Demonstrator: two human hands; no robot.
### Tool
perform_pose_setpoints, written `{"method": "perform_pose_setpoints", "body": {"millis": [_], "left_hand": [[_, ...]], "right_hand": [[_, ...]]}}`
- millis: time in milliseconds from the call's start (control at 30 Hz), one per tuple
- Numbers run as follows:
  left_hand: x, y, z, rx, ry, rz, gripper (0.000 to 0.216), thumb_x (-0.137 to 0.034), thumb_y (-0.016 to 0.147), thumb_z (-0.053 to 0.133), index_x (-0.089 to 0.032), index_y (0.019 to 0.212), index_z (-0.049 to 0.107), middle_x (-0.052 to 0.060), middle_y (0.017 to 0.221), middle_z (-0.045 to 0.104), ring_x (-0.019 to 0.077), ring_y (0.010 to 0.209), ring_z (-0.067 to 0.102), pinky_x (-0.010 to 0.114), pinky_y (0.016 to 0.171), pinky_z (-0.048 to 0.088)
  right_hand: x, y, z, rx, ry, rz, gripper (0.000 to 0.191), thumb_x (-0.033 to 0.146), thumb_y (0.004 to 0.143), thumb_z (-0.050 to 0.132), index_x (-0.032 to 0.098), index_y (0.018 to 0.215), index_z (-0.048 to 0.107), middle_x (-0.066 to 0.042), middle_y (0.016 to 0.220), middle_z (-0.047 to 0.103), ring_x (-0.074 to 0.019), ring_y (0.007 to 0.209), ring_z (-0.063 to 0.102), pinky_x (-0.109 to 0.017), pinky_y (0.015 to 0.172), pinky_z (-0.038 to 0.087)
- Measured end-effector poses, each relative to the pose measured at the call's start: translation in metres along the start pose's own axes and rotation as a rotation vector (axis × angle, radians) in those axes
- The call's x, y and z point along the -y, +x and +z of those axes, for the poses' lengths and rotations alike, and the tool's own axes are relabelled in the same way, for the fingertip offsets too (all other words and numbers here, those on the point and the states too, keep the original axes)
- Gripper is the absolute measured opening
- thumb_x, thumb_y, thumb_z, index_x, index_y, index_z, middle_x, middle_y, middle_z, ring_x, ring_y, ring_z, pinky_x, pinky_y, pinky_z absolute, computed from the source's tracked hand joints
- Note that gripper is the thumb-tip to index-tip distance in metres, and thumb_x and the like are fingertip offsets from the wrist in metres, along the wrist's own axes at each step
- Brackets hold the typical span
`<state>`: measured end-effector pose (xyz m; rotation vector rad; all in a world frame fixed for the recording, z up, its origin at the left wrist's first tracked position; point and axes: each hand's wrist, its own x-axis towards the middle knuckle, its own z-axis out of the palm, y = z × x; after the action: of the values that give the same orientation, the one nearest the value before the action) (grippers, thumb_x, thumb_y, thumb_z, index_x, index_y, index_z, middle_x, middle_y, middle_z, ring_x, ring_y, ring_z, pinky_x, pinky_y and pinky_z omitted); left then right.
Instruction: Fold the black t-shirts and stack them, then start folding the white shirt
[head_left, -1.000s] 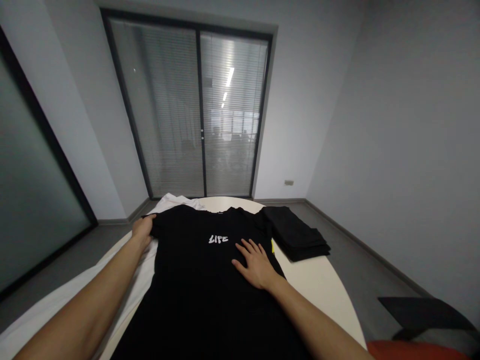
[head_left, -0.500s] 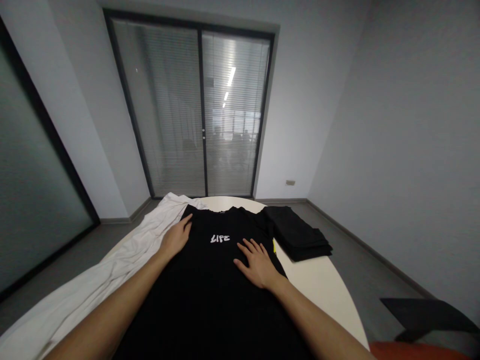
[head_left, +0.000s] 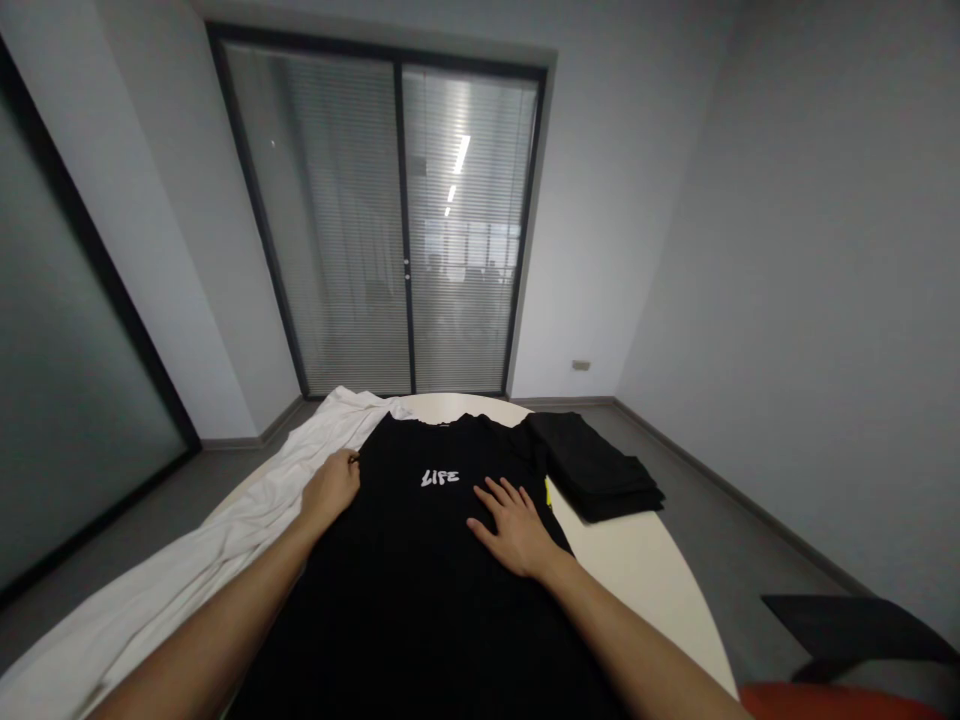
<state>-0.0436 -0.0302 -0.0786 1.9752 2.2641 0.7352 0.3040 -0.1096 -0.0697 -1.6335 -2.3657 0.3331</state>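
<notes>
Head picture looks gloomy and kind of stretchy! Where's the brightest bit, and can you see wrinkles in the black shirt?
Head view: dim overall, brightest at the light streaks in the glass door; head view: stretched-looking, with the right wall leaning; head view: the shirt is so dark that wrinkles hardly show, though the white cloth shows its creases.

Pale walls [head_left: 615, 150] flank a dark-framed glass door [head_left: 375, 210], strip lights [head_left: 462, 153] glowing in its right pane; a small wall plate [head_left: 580, 366] sits low to the door's right, while gray floor [head_left: 697, 500] and a cream, curved-edged table [head_left: 645, 580] stretch before it.
</notes>
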Motion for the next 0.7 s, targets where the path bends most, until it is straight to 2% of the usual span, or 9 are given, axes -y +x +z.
{"method": "perform_pose_setpoints", "body": {"millis": [133,333,500,700], "left_hand": [[0.013,0.006,-0.004,0.024,0.019,-0.075,0.034,-0.030,0.093,0.047,-0.020,0.121,0.061,0.013,0.106,0.074,0.0307,0.099,0.070,0.036,0.081,0.050],[0.019,0.010,-0.002,0.030,0.027,-0.147,0.031,-0.029,0.093,0.044,-0.021,0.116,0.063,0.012,0.109,0.074,0.0294,0.099,0.070,0.034,0.077,0.050],[0.016,0.010,-0.004,0.079,0.042,-0.112,0.028,-0.038,0.091,0.051,-0.022,0.110,0.064,0.010,0.104,0.075,0.0297,0.098,0.070,0.034,0.078,0.049],[0.009,0.010,-0.008,0.070,0.050,-0.094,0.029,-0.033,0.095,0.047,-0.021,0.119,0.058,0.009,0.112,0.073,0.0250,0.104,0.069,0.031,0.081,0.050]], "right_hand": [[0.001,-0.001,-0.001,-0.004,-0.005,0.004,0.069,0.066,0.096,0.033,0.026,0.152,0.040,-0.006,0.162,0.030,-0.0308,0.151,0.019,-0.053,0.121,0.010],[0.000,-0.001,-0.001,-0.007,0.003,0.003,0.070,0.068,0.096,0.032,0.027,0.151,0.041,-0.006,0.161,0.031,-0.0300,0.151,0.020,-0.051,0.121,0.010],[-0.003,0.000,0.001,-0.005,0.018,0.003,0.069,0.068,0.096,0.031,0.027,0.151,0.042,-0.006,0.161,0.031,-0.0294,0.151,0.019,-0.051,0.122,0.010],[-0.006,0.002,0.001,0.000,0.031,-0.010,0.068,0.067,0.097,0.029,0.027,0.151,0.041,-0.005,0.162,0.031,-0.0294,0.151,0.018,-0.051,0.122,0.010]]}}
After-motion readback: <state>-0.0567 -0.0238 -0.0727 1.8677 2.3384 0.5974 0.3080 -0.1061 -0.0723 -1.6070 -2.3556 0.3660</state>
